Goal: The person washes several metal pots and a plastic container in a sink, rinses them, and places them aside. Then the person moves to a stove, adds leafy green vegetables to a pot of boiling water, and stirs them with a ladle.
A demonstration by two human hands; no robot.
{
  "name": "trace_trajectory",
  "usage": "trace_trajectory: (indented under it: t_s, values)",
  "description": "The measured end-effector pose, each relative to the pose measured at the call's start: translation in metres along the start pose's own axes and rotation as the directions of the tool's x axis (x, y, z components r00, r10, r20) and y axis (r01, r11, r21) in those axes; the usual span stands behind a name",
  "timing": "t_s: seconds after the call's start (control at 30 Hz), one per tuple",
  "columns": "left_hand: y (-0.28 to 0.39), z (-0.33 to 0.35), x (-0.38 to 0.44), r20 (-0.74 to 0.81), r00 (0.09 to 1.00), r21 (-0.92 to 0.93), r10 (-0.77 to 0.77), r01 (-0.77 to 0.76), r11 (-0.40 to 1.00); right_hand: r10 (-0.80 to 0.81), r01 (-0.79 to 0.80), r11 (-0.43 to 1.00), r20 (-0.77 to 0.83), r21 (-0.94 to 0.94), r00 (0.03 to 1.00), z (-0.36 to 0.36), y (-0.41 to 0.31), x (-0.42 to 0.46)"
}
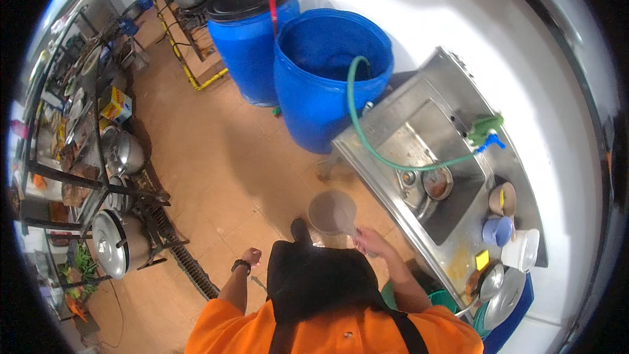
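Observation:
My right hand point(372, 242) grips the handle of a round grey long-handled pan point(332, 211), slightly blurred, held over the tiled floor in front of my black apron point(319, 275). To its right is the front edge of a stainless steel sink unit point(385, 186). A small used pan point(437, 182) lies in the basin beside the drain. Across the sink runs a green hose point(355, 118), from a blue-handled tap point(493, 141) into an open blue drum point(319, 113). My left hand point(252, 256) hangs at my left, away from any object; its fingers are too small to read.
A lidded blue drum point(238, 54) stands behind the open one. Along the left, a dark metal rack point(103, 172) holds pots, including a large lidded pot point(112, 244), above a floor drain grate point(189, 268). A blue mug point(497, 231) and a yellow sponge point(482, 259) sit on the sink's right side.

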State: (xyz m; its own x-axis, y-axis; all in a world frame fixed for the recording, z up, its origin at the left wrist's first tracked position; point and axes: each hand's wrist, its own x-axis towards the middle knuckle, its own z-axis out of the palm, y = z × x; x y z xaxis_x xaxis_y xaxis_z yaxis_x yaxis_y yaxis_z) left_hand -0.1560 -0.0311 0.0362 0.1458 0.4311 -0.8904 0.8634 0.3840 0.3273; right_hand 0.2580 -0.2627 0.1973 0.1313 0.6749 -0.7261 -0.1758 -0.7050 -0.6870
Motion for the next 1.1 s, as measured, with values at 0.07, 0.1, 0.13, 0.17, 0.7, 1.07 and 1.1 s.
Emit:
trace_trajectory:
  t_s: [0.07,0.1,0.13,0.17,0.7,1.07,1.1]
  values:
    - [-0.069,-0.055,0.042,0.562,0.814,-0.602,0.147,0.281,0.747,-0.129,0.121,0.989,0.090,0.088,0.988,-0.002,-0.088,0.027]
    - [-0.075,-0.057,0.052,0.483,0.872,-0.523,0.074,0.220,0.823,-0.187,0.182,0.978,0.044,0.100,0.981,-0.004,-0.136,0.034]
    - [-0.071,-0.064,0.061,0.384,0.923,-0.426,0.010,0.167,0.889,-0.247,0.246,0.963,0.000,0.114,0.969,-0.008,-0.186,0.038]
    - [-0.070,-0.068,0.067,0.276,0.960,-0.316,-0.047,0.136,0.939,-0.294,0.297,0.951,-0.047,0.083,0.955,-0.015,-0.232,0.047]
    - [0.064,-0.113,0.097,0.565,0.820,-0.825,0.093,0.560,0.078,0.108,-0.429,0.536,-0.445,-0.727,0.889,-0.183,-0.465,0.589]
    - [0.233,-0.195,0.130,0.125,0.912,-0.620,-0.391,0.379,0.687,-0.051,-0.425,0.674,-0.612,-0.604,0.789,-0.151,-0.222,0.810]
    - [0.240,-0.202,0.133,0.191,0.913,-0.695,-0.360,0.385,0.607,0.014,-0.428,0.710,-0.596,-0.559,0.803,-0.142,-0.215,0.811]
